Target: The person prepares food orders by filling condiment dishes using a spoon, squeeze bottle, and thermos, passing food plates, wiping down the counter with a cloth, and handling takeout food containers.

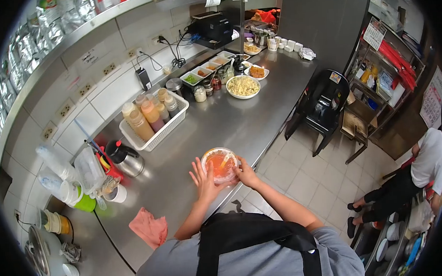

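Observation:
A round, clear-walled bowl (219,149) of orange-red sauce (216,164) is at the front edge of the steel counter, between my two hands. A pale streak, perhaps a utensil, shows in the sauce; I cannot make out which. My left hand (207,180) lies against the bowl's near left side with its fingers spread. On the right side, my right hand (245,173) grips the bowl's rim, thumb toward the top. A crumpled pink cloth (148,228) lies on the counter to the left of my left forearm.
Squeeze bottles stand in a white basket (152,132) behind the bowl. Farther along are a large bowl of pale food (243,86) and several condiment trays. A steel jug (128,161) stands left. A black chair (323,109) and another person (400,187) are at right.

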`<action>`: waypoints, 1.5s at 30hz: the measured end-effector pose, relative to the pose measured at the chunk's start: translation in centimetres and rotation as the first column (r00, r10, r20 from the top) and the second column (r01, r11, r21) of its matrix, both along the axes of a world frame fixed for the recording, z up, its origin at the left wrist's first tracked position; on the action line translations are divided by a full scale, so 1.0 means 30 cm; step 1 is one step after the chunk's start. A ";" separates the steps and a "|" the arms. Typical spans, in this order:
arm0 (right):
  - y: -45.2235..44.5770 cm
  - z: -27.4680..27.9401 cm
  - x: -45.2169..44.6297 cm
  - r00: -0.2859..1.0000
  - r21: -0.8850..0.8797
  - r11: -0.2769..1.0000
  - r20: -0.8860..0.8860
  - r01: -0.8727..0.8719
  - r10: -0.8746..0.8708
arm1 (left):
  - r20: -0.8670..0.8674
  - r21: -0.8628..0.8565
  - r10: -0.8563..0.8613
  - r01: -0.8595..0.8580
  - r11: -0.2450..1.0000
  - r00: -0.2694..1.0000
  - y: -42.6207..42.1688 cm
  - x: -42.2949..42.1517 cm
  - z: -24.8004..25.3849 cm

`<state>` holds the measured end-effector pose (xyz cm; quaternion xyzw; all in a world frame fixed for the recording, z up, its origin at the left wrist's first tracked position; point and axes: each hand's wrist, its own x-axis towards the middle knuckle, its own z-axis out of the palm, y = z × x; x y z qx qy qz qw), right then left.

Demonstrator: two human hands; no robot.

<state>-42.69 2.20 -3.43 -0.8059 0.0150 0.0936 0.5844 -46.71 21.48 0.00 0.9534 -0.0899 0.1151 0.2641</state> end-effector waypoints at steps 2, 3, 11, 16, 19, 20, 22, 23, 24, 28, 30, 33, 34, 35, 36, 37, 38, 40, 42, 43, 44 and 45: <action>-0.057 -0.028 0.077 0.999 -0.049 0.999 0.033 0.018 -0.016 | 0.095 0.069 -0.007 0.000 0.998 0.995 -0.067 0.069 0.003; -0.081 -0.008 0.098 1.000 -0.002 1.000 0.010 0.012 -0.012 | 0.118 0.158 -0.119 0.099 0.982 0.986 -0.091 0.110 0.003; -0.276 -0.039 0.369 0.989 0.217 0.972 -0.094 -0.095 0.118 | 0.344 0.362 -0.329 0.199 0.911 0.879 -0.259 0.356 -0.083; -0.434 0.117 0.553 0.883 0.402 0.838 -0.128 -0.370 0.451 | 0.357 0.389 -0.231 0.081 0.918 0.905 -0.367 0.463 -0.120; -0.506 0.108 0.669 0.709 0.165 0.697 0.025 -0.698 0.705 | 0.354 0.398 -0.143 -0.011 0.917 0.924 -0.438 0.516 -0.131; -0.513 0.119 0.712 0.690 0.175 0.677 0.021 -0.715 0.723 | 0.351 0.383 -0.118 -0.028 0.923 0.929 -0.462 0.524 -0.137; -0.522 0.131 0.777 0.605 -0.023 0.609 0.083 -0.793 0.792 | 0.292 0.382 -0.080 -0.040 0.923 0.953 -0.498 0.552 -0.123; -0.515 0.104 0.792 0.584 -0.014 0.587 0.074 -0.810 0.808 | 0.242 0.376 -0.061 -0.036 0.926 0.968 -0.516 0.562 -0.117; -0.495 0.061 0.808 0.623 -0.047 0.642 0.195 -0.765 0.758 | 0.231 0.374 -0.032 -0.058 0.926 0.972 -0.533 0.567 -0.106; -0.459 0.016 0.842 0.658 -0.081 0.712 0.321 -0.698 0.681 | 0.155 0.312 0.058 -0.104 0.944 0.986 -0.588 0.580 -0.091; -0.457 0.008 0.849 0.651 -0.085 0.711 0.338 -0.698 0.680 | 0.139 0.355 0.067 -0.113 0.928 0.988 -0.590 0.585 -0.090; -0.454 -0.007 0.862 0.655 -0.057 0.713 0.349 -0.698 0.670 | 0.101 0.226 0.077 -0.098 0.969 0.992 -0.588 0.581 -0.095; -0.449 -0.009 0.861 0.659 -0.025 0.711 0.352 -0.703 0.664 | 0.095 0.226 0.078 -0.098 0.969 0.992 -0.581 0.577 -0.093; -0.447 -0.009 0.855 0.661 -0.025 0.713 0.351 -0.701 0.663 | 0.024 0.157 0.087 -0.090 0.983 0.996 -0.575 0.582 -0.092; -0.445 -0.010 0.850 0.686 -0.036 0.730 0.311 -0.683 0.657 | -0.044 0.086 0.089 -0.085 0.993 0.995 -0.573 0.592 -0.084; -0.447 -0.010 0.850 0.711 -0.047 0.747 0.272 -0.664 0.649 | -0.042 0.084 0.084 -0.080 0.993 0.996 -0.573 0.599 -0.077; -0.451 -0.011 0.853 0.715 -0.047 0.751 0.271 -0.659 0.645 | 0.029 0.115 0.079 -0.082 0.990 0.996 -0.574 0.598 -0.070; -0.455 -0.001 0.850 0.719 -0.032 0.747 0.246 -0.664 0.650 | 0.094 0.149 0.061 -0.075 0.986 0.994 -0.585 0.590 -0.026; -0.463 0.015 0.845 0.723 -0.064 0.755 0.243 -0.653 0.646 | -0.046 0.107 0.060 -0.055 0.993 0.997 -0.598 0.591 0.041; -0.464 0.025 0.841 0.720 -0.101 0.755 0.241 -0.648 0.651 | -0.050 0.112 0.048 -0.042 0.993 0.998 -0.603 0.601 0.073; -0.462 0.034 0.841 0.728 -0.096 0.762 0.239 -0.641 0.643 | -0.072 0.200 0.062 -0.047 0.979 0.995 -0.615 0.617 0.103; -0.461 0.045 0.840 0.733 -0.054 0.757 0.215 -0.651 0.646 | -0.092 0.282 0.080 -0.051 0.958 0.993 -0.625 0.631 0.118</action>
